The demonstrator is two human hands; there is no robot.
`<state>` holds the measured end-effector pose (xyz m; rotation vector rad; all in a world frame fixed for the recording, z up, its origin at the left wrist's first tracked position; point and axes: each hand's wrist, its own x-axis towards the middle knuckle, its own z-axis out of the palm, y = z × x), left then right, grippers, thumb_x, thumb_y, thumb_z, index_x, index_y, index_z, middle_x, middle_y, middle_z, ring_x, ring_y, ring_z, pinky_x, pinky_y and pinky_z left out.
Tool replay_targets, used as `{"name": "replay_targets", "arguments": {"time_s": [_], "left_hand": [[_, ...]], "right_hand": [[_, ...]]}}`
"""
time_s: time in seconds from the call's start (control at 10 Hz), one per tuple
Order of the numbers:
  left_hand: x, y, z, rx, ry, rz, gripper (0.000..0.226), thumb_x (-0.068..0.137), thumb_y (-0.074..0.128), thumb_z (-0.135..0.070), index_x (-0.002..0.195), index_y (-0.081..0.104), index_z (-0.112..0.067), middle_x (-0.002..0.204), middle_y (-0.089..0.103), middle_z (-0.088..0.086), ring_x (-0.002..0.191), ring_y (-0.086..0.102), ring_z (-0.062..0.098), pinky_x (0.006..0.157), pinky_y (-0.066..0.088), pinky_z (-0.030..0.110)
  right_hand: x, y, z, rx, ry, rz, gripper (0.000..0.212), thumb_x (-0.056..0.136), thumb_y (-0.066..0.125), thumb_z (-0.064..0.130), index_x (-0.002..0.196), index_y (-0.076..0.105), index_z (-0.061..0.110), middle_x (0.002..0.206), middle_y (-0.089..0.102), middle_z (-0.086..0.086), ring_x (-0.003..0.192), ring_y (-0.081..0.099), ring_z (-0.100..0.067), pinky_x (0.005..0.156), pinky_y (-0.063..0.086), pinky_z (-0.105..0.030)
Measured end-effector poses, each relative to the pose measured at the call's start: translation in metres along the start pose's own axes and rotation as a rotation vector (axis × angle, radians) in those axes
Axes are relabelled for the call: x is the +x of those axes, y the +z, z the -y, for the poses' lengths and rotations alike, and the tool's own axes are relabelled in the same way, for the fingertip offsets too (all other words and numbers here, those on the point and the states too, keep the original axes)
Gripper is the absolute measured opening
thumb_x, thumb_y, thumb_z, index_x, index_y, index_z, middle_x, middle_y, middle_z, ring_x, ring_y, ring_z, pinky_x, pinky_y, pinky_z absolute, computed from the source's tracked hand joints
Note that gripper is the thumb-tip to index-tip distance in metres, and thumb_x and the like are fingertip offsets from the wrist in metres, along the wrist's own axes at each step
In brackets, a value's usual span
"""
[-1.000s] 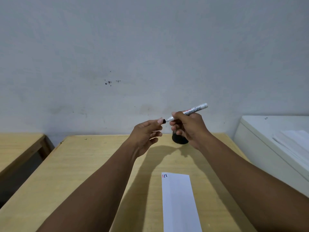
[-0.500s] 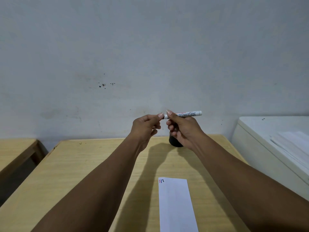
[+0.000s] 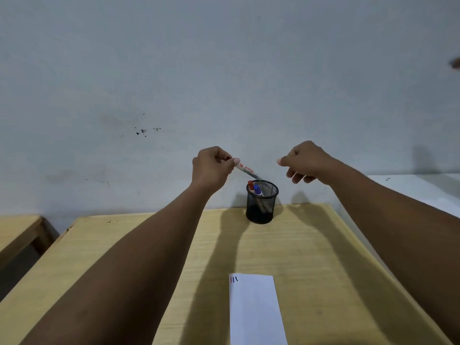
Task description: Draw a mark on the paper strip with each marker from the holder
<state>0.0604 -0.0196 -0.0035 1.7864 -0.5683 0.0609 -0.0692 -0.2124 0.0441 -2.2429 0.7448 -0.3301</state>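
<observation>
My left hand (image 3: pixel 211 168) grips a white marker (image 3: pixel 246 169) by its upper end; the marker slants down to the right, its lower end at the rim of the black mesh holder (image 3: pixel 261 202). A red-capped marker (image 3: pixel 250 185) and a blue-capped marker (image 3: pixel 257 190) stand inside the holder. My right hand (image 3: pixel 305 161) hovers above and right of the holder, fingers loosely curled with nothing in them. The white paper strip (image 3: pixel 256 310) lies on the wooden table (image 3: pixel 323 245) near me, with three short marks (image 3: pixel 234 279), red, blue and black, at its top left corner.
A plain grey wall stands right behind the holder. A second wooden table (image 3: pixel 17 230) sits to the left across a gap. A white cabinet (image 3: pixel 428 190) adjoins the table's right edge.
The marker passed from my right hand to my left hand and now slants down to the holder. My hands moved apart, uncovering the holder. The right hand let go.
</observation>
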Motion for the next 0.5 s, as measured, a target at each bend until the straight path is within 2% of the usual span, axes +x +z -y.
{"name": "replay_targets", "arguments": {"time_s": [0.1, 0.2, 0.3, 0.4, 0.5], "left_hand": [[0.006, 0.017, 0.005, 0.122, 0.048, 0.088, 0.018, 0.081, 0.085, -0.028, 0.084, 0.075, -0.014, 0.076, 0.078, 0.004, 0.077, 0.077, 0.022, 0.077, 0.062, 0.038], [0.008, 0.032, 0.013, 0.253, 0.100, 0.188, 0.019, 0.080, 0.084, -0.032, 0.089, 0.078, -0.017, 0.075, 0.076, 0.000, 0.078, 0.074, 0.022, 0.070, 0.053, 0.029], [0.009, 0.040, 0.019, 0.374, 0.152, 0.264, 0.037, 0.084, 0.079, -0.043, 0.109, 0.079, -0.016, 0.087, 0.074, 0.001, 0.083, 0.067, 0.016, 0.070, 0.045, 0.025], [0.003, 0.040, 0.017, 0.453, 0.206, 0.257, 0.045, 0.088, 0.071, -0.050, 0.121, 0.074, -0.019, 0.103, 0.074, 0.004, 0.090, 0.060, 0.014, 0.078, 0.042, 0.026], [0.004, 0.031, 0.010, 0.506, 0.230, 0.201, 0.046, 0.091, 0.068, -0.049, 0.128, 0.070, -0.022, 0.114, 0.069, 0.005, 0.104, 0.061, 0.018, 0.082, 0.042, 0.029]], "right_hand": [[0.006, 0.007, -0.002, -0.076, -0.015, 0.062, 0.028, 0.095, 0.069, 0.029, 0.100, 0.067, 0.003, 0.094, 0.078, -0.017, 0.063, 0.069, -0.023, 0.053, 0.045, -0.027], [0.012, 0.019, -0.007, -0.127, -0.022, 0.111, 0.032, 0.094, 0.071, 0.030, 0.105, 0.069, 0.000, 0.095, 0.079, -0.016, 0.064, 0.071, -0.023, 0.053, 0.046, -0.026], [0.016, 0.027, -0.013, -0.156, -0.031, 0.152, 0.030, 0.094, 0.070, 0.030, 0.105, 0.070, 0.003, 0.094, 0.080, -0.015, 0.067, 0.073, -0.023, 0.055, 0.048, -0.026], [0.018, 0.031, -0.014, -0.167, -0.031, 0.161, 0.029, 0.093, 0.070, 0.029, 0.106, 0.070, 0.004, 0.096, 0.080, -0.014, 0.070, 0.073, -0.023, 0.055, 0.048, -0.025], [0.020, 0.030, -0.010, -0.209, -0.056, 0.109, 0.028, 0.092, 0.071, 0.030, 0.106, 0.071, 0.006, 0.107, 0.077, -0.016, 0.089, 0.075, -0.028, 0.063, 0.053, -0.030]]}}
